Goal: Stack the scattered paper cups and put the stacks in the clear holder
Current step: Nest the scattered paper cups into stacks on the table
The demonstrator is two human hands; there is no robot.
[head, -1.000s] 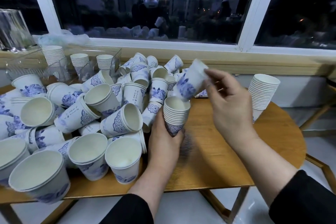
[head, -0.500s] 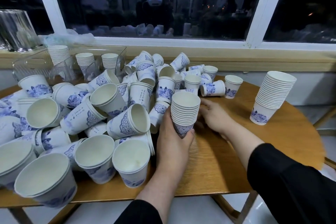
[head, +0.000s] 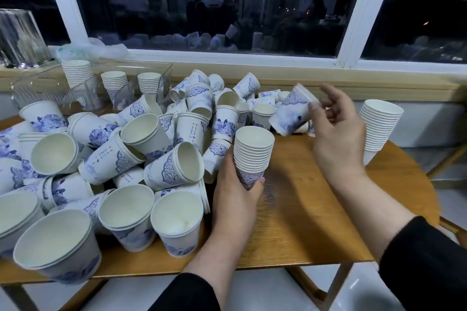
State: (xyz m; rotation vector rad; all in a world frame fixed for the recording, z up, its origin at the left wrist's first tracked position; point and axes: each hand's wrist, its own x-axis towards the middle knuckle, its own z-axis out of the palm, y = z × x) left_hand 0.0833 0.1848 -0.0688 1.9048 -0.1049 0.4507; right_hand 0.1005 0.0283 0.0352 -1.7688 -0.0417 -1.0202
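Right now your left hand grips the base of an upright stack, mouth up, while your right hand pinches a single cup by its rim, tilted, base pointing down-left toward that stack. The cup sits just up and right of the open mouth, so it likely needs righting before dropping in. Loose cups crowd the table to your left; the clear holder stands far left, a finished stack right.
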